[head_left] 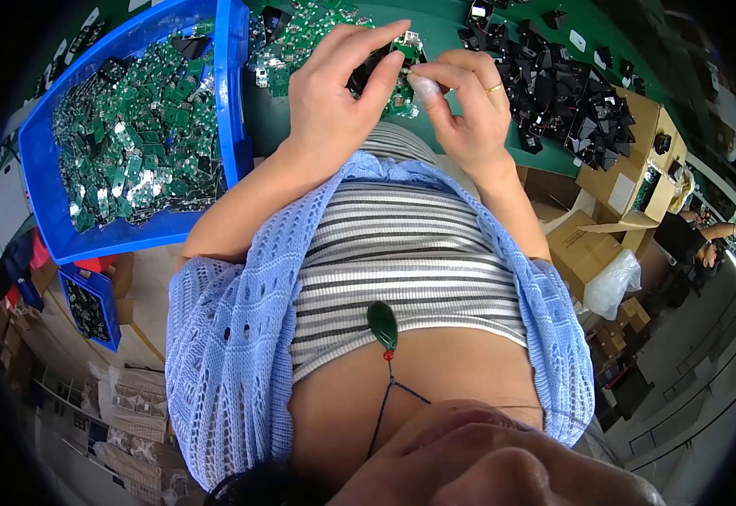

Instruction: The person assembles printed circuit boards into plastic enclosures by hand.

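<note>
My left hand is curved, thumb and forefinger around a small green circuit board with a silver connector. A black plastic piece shows in the gap between that thumb and forefinger; whether it is joined to the board I cannot tell. My right hand wears a ring, and one fingertip has a whitish wrap. Its thumb and forefinger pinch together right at the board's edge; what lies between them is hidden. Loose green boards are heaped just beyond my left hand.
A blue bin full of green boards stands at my left. Many black plastic housings are piled on the green tabletop at the right. Cardboard boxes and a clear plastic bag are beyond them. Another person is at the far right.
</note>
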Action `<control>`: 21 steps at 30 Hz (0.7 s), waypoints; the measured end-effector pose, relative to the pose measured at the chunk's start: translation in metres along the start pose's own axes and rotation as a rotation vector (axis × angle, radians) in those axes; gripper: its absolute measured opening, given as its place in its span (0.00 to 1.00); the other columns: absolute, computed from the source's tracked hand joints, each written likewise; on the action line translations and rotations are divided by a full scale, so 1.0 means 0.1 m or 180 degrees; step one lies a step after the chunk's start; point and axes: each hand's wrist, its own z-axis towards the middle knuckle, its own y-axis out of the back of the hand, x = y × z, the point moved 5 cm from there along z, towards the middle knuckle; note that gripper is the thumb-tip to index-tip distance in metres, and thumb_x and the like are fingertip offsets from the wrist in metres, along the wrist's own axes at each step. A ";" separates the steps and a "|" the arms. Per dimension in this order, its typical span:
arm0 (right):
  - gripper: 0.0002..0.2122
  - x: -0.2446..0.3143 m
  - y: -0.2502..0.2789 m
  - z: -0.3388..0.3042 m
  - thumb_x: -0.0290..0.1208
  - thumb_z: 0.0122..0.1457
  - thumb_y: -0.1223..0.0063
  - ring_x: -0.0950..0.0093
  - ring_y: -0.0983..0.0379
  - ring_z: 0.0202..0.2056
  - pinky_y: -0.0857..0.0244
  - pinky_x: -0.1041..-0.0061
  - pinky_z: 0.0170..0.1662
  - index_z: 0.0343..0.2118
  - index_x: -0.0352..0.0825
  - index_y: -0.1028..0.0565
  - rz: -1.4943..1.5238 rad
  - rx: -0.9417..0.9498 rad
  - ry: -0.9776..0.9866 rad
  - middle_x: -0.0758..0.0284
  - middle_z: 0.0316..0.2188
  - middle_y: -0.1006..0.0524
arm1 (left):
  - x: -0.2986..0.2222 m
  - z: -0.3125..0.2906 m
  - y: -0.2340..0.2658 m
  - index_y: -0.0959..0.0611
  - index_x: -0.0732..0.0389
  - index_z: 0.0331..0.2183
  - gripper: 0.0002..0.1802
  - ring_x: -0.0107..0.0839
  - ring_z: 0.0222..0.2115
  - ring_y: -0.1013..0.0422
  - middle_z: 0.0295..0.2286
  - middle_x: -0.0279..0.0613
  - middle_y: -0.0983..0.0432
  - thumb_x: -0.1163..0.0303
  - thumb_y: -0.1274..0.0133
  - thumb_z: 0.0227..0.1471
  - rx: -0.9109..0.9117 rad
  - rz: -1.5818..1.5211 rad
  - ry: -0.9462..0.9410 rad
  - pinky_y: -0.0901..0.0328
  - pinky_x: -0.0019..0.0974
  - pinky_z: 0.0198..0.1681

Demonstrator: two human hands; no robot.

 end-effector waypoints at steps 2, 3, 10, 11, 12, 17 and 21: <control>0.10 0.01 0.00 -0.01 0.20 0.41 0.42 0.69 0.32 0.28 0.35 0.74 0.27 0.29 0.35 0.27 -0.0065 -0.0041 0.0094 0.66 0.28 0.30 | -0.02 0.00 0.00 0.19 0.53 0.37 0.14 0.28 0.21 0.31 0.27 0.36 0.28 0.72 0.44 0.43 -0.0026 0.0035 -0.0020 0.35 0.28 0.23; 0.10 0.02 -0.01 0.00 0.20 0.41 0.42 0.69 0.32 0.28 0.35 0.74 0.27 0.29 0.35 0.27 -0.0058 -0.0040 0.0090 0.66 0.28 0.30 | -0.02 -0.01 0.00 0.19 0.53 0.37 0.14 0.28 0.21 0.31 0.27 0.36 0.28 0.72 0.44 0.43 -0.0024 0.0040 -0.0014 0.35 0.28 0.23; 0.12 0.08 -0.08 -0.03 0.18 0.38 0.43 0.69 0.33 0.28 0.35 0.75 0.26 0.30 0.33 0.27 -0.0499 0.0103 0.0509 0.66 0.29 0.30 | 0.02 -0.01 -0.02 0.19 0.54 0.36 0.14 0.28 0.20 0.31 0.27 0.36 0.28 0.74 0.44 0.42 0.0017 0.0110 -0.0094 0.35 0.27 0.22; 0.12 0.06 -0.10 -0.05 0.18 0.38 0.43 0.69 0.33 0.28 0.35 0.75 0.27 0.30 0.33 0.27 -0.0497 0.0160 0.0520 0.66 0.29 0.30 | 0.05 -0.02 -0.03 0.19 0.54 0.36 0.14 0.28 0.20 0.31 0.26 0.36 0.28 0.74 0.44 0.42 0.0004 0.0067 -0.0090 0.35 0.27 0.23; 0.12 0.04 -0.12 -0.07 0.18 0.38 0.43 0.69 0.33 0.28 0.35 0.75 0.27 0.30 0.33 0.27 -0.0495 0.0155 0.0518 0.66 0.29 0.30 | 0.08 -0.04 -0.03 0.19 0.54 0.36 0.14 0.28 0.20 0.31 0.26 0.36 0.28 0.74 0.44 0.42 0.0008 0.0070 -0.0092 0.35 0.27 0.23; 0.11 -0.04 -0.22 -0.16 0.21 0.41 0.44 0.68 0.33 0.30 0.34 0.74 0.28 0.31 0.32 0.28 -0.0516 0.0522 0.0450 0.66 0.29 0.30 | 0.21 -0.09 -0.06 0.19 0.54 0.35 0.13 0.28 0.22 0.30 0.26 0.36 0.29 0.73 0.44 0.42 0.0161 0.0205 0.0199 0.35 0.28 0.25; 0.11 -0.06 -0.19 -0.12 0.23 0.43 0.43 0.68 0.32 0.31 0.34 0.73 0.29 0.32 0.32 0.27 -0.0368 0.0452 0.0293 0.65 0.30 0.30 | 0.21 -0.09 -0.08 0.20 0.57 0.39 0.14 0.25 0.27 0.32 0.27 0.38 0.29 0.76 0.47 0.46 0.0316 0.0087 0.0404 0.37 0.25 0.31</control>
